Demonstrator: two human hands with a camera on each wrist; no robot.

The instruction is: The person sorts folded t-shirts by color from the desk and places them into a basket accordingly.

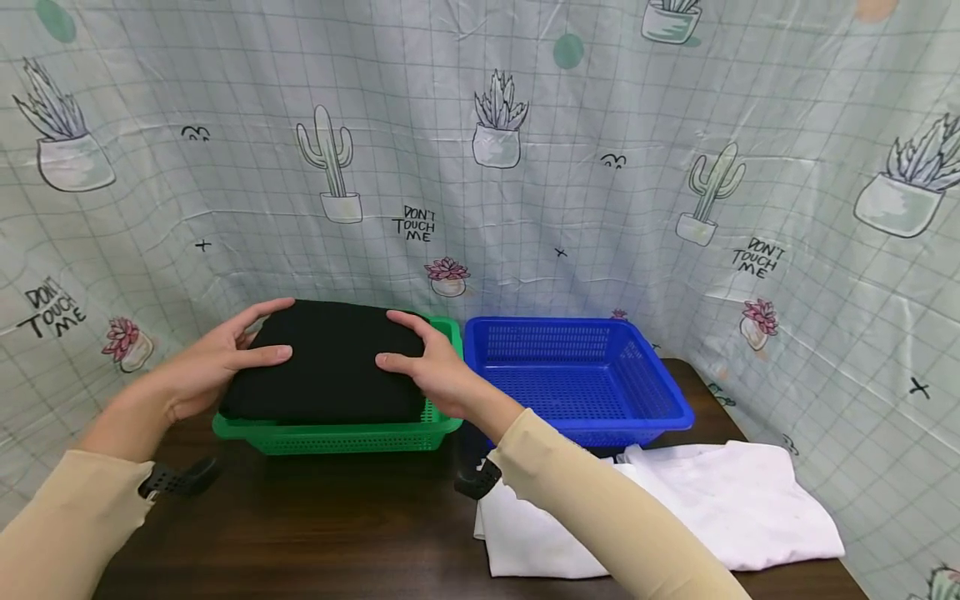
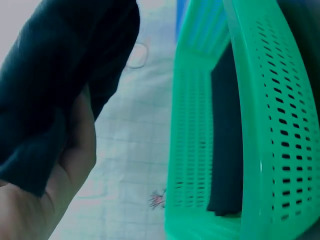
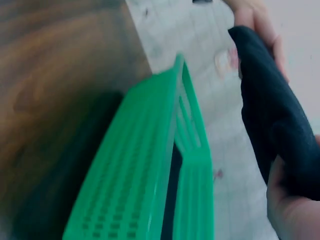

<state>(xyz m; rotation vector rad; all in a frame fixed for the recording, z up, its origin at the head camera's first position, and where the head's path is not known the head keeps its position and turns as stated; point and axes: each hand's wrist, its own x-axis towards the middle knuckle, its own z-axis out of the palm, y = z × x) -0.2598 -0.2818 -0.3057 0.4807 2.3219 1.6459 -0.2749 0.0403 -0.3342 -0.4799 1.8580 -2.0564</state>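
Observation:
Both hands hold a folded black cloth [image 1: 333, 362] over the green basket [image 1: 345, 439]. My left hand [image 1: 213, 358] grips its left end, thumb on top and fingers curling beneath, as the left wrist view shows. At the opposite end my right hand [image 1: 438, 367] grips it the same way. Seen from both wrists, the held cloth [image 3: 275, 115] is raised above the basket's rim. Inside the basket lies another dark folded cloth [image 2: 227, 145], hidden from the head view by the held one.
To the right stands a blue perforated basket [image 1: 555, 392]. White folded cloth [image 1: 738, 500] lies in front of it, partly behind my right forearm. All rest on a dark wooden table [image 1: 315, 533], with a printed curtain [image 1: 405, 150] hanging behind and at the sides.

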